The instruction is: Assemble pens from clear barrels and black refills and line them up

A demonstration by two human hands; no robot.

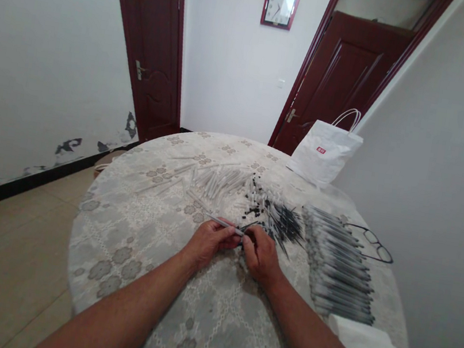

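My left hand (pixel 210 240) is closed around a clear pen barrel (pixel 221 221) that points up and to the left. My right hand (pixel 261 253) is pinched at the barrel's right end, on a small dark part I cannot make out. Both hands hover over the round table (pixel 135 241) near its middle. Just beyond them lie a heap of clear barrels (pixel 220 181), scattered small black caps (pixel 257 196) and a pile of dark refills (pixel 283 222).
A long row of assembled pens (pixel 340 266) lies at the right, with black glasses (pixel 372 244) beside it and a white paper (pixel 368 342) below it. A white paper bag (pixel 327 150) stands at the table's far edge. Two dark doors and a wall clock are behind.
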